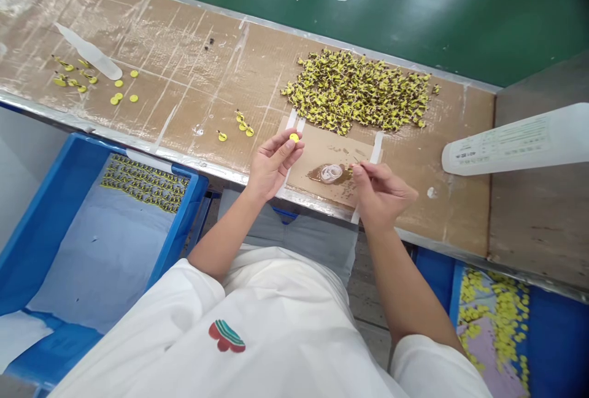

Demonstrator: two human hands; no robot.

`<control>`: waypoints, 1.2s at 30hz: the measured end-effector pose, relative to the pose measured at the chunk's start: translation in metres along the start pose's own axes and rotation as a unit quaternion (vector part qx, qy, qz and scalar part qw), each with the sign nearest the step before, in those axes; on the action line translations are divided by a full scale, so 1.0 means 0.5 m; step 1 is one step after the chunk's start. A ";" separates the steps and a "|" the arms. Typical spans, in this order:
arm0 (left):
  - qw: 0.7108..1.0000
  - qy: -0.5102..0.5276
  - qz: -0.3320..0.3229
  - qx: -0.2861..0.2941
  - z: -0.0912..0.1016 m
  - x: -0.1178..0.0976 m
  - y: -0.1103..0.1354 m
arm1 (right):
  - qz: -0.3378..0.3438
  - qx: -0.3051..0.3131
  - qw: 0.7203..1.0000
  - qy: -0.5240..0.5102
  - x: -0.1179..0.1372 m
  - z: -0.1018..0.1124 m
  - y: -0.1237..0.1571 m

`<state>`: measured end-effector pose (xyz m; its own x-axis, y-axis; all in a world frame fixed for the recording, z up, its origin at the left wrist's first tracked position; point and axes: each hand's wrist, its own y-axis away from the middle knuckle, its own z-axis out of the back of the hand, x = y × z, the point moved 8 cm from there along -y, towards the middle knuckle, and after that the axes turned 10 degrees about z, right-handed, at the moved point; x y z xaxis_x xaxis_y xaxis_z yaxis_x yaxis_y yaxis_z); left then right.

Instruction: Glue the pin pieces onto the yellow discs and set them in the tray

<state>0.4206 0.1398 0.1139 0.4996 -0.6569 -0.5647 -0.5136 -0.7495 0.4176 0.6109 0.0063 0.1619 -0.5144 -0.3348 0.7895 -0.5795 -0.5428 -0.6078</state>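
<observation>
My left hand (275, 164) pinches a small round yellow disc (294, 138) between thumb and fingers, just above the table. To its right, my right hand (383, 194) is closed at the fingertips on a tiny yellow-and-dark piece (352, 168), whose exact form is too small to tell. Between the two hands a small clear dish (331, 173) sits in a wet brown patch on a cardboard sheet (304, 180). Beyond them lies a big pile of small yellow-and-dark pieces (359, 91).
A white bottle (515, 140) stands at the right. Discs with dark parts (242, 126) and a white strip (89, 51) lie leftward. A blue tray (46, 202) holds rows of assembled pieces (145, 182); a bin at lower right holds yellow discs (504, 318).
</observation>
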 end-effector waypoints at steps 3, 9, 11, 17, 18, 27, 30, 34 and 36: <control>1.000 -0.008 -0.008 0.014 -0.007 0.006 0.015 | -0.139 -0.086 0.984 -0.071 -0.016 0.014 0.005; 0.998 0.004 0.046 0.049 -0.054 0.053 0.073 | -0.165 -0.089 0.976 -0.112 0.079 -0.012 -0.009; 0.996 0.006 0.061 0.069 -0.076 0.065 0.091 | -0.139 -0.087 0.981 -0.103 0.117 -0.024 -0.010; 0.993 -0.012 0.077 0.085 -0.100 0.085 0.116 | -0.131 -0.072 0.986 -0.079 0.151 -0.050 0.009; 0.994 -0.016 0.072 0.085 -0.101 0.086 0.118 | -0.131 -0.075 0.986 -0.075 0.151 -0.050 0.012; 0.994 -0.021 0.051 0.096 -0.104 0.087 0.122 | -0.127 -0.087 0.985 -0.077 0.151 -0.045 0.022; 0.995 -0.022 0.055 0.085 -0.100 0.089 0.123 | -0.124 -0.090 0.986 -0.072 0.154 -0.043 0.023; 0.996 -0.021 0.063 0.065 -0.095 0.089 0.124 | -0.115 -0.090 0.987 -0.068 0.155 -0.046 0.024; 0.996 -0.017 0.063 0.063 -0.096 0.087 0.125 | -0.113 -0.090 0.987 -0.065 0.154 -0.047 0.024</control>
<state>0.4434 0.0605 0.1496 0.4027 -0.7401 -0.5386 -0.6554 -0.6439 0.3947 0.5496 -0.0080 0.2136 -0.2806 -0.3241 0.9035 -0.7788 -0.4732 -0.4117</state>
